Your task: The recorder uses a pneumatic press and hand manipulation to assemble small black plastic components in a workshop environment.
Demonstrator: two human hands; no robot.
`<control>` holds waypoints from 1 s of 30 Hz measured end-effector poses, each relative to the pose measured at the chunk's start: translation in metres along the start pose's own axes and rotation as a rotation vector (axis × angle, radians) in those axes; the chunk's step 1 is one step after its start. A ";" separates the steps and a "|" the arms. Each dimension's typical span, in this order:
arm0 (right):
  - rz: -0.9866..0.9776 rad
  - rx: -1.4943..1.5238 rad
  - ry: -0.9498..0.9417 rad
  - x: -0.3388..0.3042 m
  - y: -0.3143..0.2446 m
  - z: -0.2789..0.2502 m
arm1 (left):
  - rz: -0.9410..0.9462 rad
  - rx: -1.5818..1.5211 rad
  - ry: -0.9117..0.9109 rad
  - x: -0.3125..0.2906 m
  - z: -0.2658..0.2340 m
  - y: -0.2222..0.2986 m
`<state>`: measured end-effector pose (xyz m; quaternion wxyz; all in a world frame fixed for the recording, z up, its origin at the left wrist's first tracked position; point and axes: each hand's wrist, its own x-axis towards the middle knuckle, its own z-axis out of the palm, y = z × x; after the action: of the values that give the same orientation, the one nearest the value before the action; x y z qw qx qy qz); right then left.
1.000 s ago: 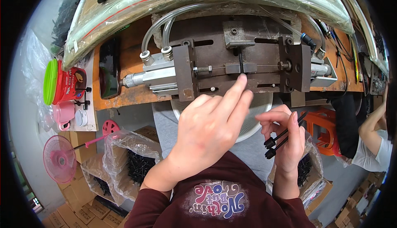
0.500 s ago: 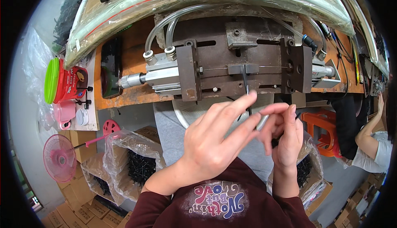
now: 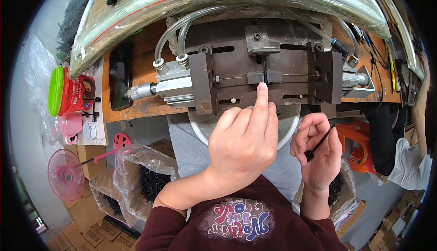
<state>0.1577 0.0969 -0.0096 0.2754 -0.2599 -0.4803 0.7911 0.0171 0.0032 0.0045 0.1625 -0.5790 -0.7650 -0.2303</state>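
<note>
My left hand (image 3: 246, 139) reaches up to a metal press jig (image 3: 255, 71) on the workbench, its index fingertip pressing on a thin black strip (image 3: 264, 65) standing upright in the jig's middle slot. The other fingers are curled and hold nothing that I can see. My right hand (image 3: 317, 151) stays lower right, closed around a small bundle of thin black strips (image 3: 318, 142). A white bowl (image 3: 287, 125) sits under the jig, partly hidden by my left hand.
Pneumatic cylinders (image 3: 168, 87) with clear hoses (image 3: 182, 28) flank the jig. Red and green containers (image 3: 68, 91) stand at the left. A pink fan (image 3: 66, 173), plastic bags of black parts (image 3: 145, 178) and cardboard boxes lie below. Another person (image 3: 416, 155) sits at the right, by an orange stool (image 3: 357, 139).
My left hand drew back toward my right hand, then returned to the jig with its index finger on the upright black strip. My right hand now shows fewer strips.
</note>
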 end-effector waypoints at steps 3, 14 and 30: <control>-0.003 -0.029 0.023 -0.001 0.000 0.001 | -0.021 -0.033 -0.023 0.002 -0.001 0.000; 0.038 0.003 -0.008 -0.003 -0.002 -0.003 | -0.035 -0.054 -0.032 0.003 0.001 -0.003; 0.169 0.041 -0.097 -0.004 0.003 0.007 | 0.119 -0.883 -0.217 -0.019 -0.023 -0.004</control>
<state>0.1551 0.0885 -0.0086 0.1892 -0.2552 -0.4533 0.8329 0.0181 -0.0257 0.0135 -0.1681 -0.6565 -0.5716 -0.4626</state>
